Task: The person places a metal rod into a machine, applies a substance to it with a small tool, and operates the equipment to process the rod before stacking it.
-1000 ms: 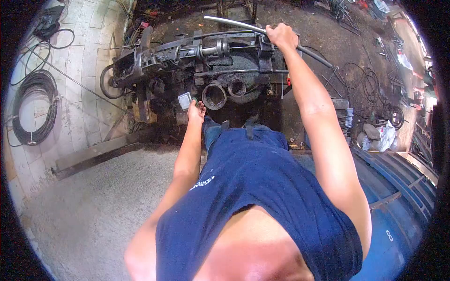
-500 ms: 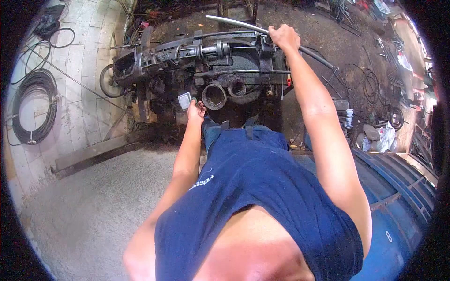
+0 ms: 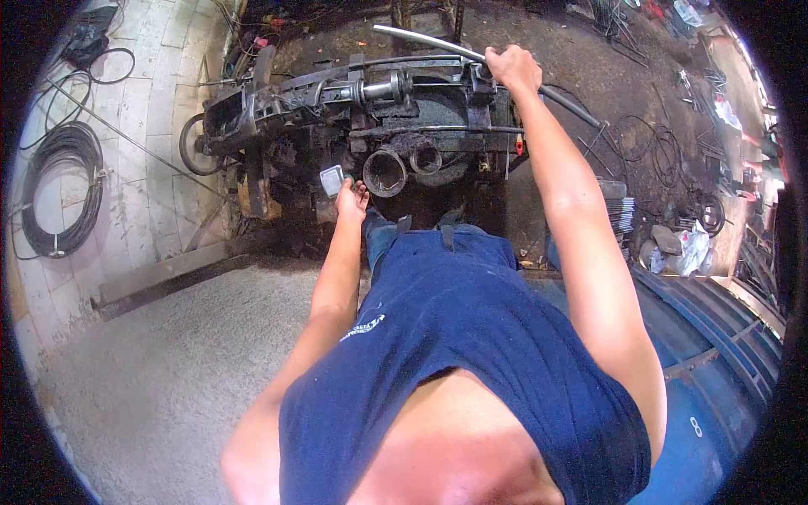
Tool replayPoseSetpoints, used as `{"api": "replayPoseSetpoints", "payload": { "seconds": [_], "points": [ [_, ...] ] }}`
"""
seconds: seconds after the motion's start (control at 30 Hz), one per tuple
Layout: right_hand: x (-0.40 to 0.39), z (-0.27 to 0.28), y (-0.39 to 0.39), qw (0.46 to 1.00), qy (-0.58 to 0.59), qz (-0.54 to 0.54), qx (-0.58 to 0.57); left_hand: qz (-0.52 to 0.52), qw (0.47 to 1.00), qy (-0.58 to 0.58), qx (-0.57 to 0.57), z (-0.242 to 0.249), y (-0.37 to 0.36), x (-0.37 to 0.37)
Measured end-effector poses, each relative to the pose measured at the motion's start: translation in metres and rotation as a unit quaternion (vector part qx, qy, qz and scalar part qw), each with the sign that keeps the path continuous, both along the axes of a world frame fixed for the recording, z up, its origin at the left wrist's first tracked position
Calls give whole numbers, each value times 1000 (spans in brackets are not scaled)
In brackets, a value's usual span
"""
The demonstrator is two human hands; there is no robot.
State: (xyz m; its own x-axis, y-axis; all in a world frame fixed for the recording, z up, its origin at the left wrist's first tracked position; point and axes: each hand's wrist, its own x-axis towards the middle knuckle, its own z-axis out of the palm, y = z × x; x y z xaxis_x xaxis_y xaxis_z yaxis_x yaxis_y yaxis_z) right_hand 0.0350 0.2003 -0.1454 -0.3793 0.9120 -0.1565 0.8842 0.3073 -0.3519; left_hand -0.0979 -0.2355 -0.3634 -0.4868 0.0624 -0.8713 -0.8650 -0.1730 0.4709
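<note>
My right hand (image 3: 514, 69) is wrapped round a long, slightly curved metal bar (image 3: 429, 39) at the upper right end of a dark, greasy machine (image 3: 320, 97). The bar slopes down from left to right. My left hand (image 3: 352, 199) is low in front of the machine, beside a small pale square piece (image 3: 332, 180); its fingers are curled, and whether they hold that piece I cannot tell. Just right of this hand are two round metal openings, a larger one (image 3: 385, 172) and a smaller one (image 3: 427, 158).
A coil of dark cable (image 3: 61, 189) hangs at the left by the pale wall (image 3: 151, 109). Thin rods and wires (image 3: 665, 156) lie on the dirty floor at the right, near a white plastic bag (image 3: 693, 248). Blue metal panels (image 3: 699, 353) stand at the lower right.
</note>
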Motion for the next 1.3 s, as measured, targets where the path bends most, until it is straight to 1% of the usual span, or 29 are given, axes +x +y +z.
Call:
{"api": "replayPoseSetpoints", "payload": {
  "seconds": [0.1,0.27,0.37,0.47,0.77,0.87,1.0,1.07,1.3],
  "points": [
    [-2,3,-3,1000,-3,4,-8,4,1000,2,-15,5,3,4],
    [0,0,1,1000,2,11,3,3,1000,12,0,5,2,2],
    [2,-4,3,1000,10,-3,3,2,1000,14,-4,3,2,2],
    [-1,2,-2,1000,1,-2,-12,8,1000,21,-16,15,6,7],
    [3,2,2,1000,-4,-4,-8,-7,1000,15,-9,4,1,4],
    [0,1,1,1000,-8,-3,-17,-4,1000,17,-12,9,2,6],
    [0,-2,3,1000,2,5,-4,-13,1000,22,0,6,0,5],
    [2,-5,6,1000,9,2,4,-7,1000,16,-13,7,2,5],
    [0,0,1,1000,-4,1,-5,-14,1000,14,-1,-5,-4,0]
  ]
}}
